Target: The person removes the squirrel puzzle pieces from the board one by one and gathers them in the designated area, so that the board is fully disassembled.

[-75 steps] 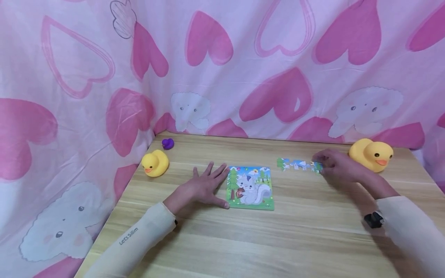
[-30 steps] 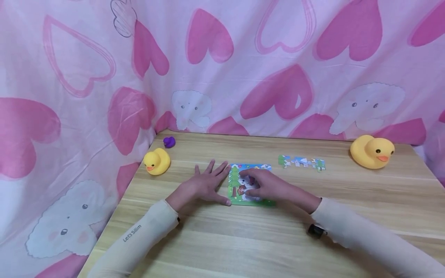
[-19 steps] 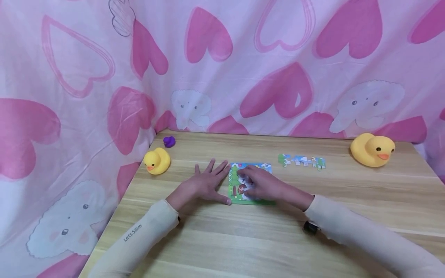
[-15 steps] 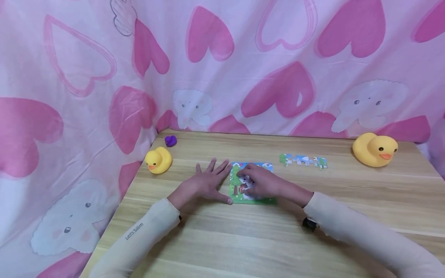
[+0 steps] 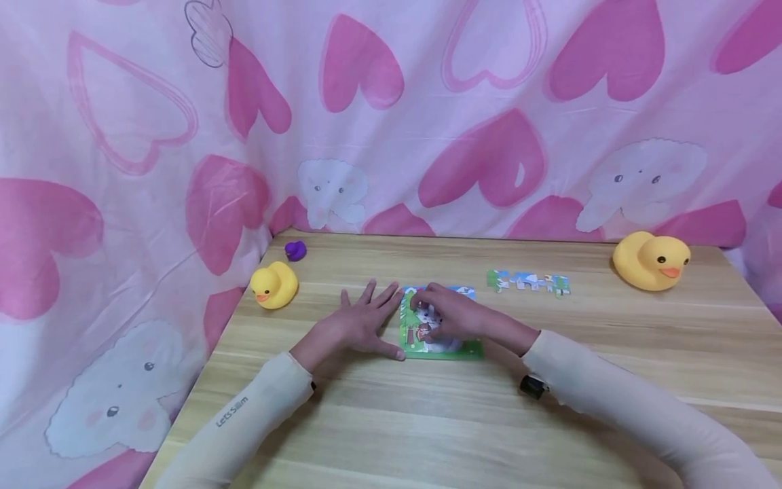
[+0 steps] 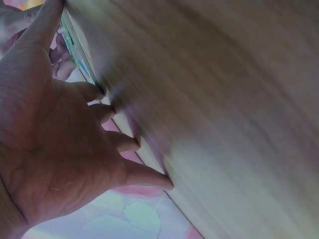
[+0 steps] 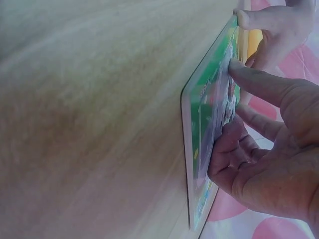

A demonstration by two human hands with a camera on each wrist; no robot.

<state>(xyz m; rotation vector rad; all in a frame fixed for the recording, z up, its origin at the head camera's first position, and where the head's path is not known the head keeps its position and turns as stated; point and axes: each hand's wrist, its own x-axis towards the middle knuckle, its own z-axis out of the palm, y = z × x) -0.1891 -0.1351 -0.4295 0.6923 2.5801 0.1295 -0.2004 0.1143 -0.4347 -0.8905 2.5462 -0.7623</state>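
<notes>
Puzzle [image 5: 427,348], left hand [image 5: 360,327] splayed, right hand [image 5: 455,314] curled

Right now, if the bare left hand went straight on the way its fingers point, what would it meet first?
Most likely the left hand would meet the flat, colourful squirrel puzzle board, whose left edge lies right beside it, touching or nearly so; the exact contact is unclear.
</notes>
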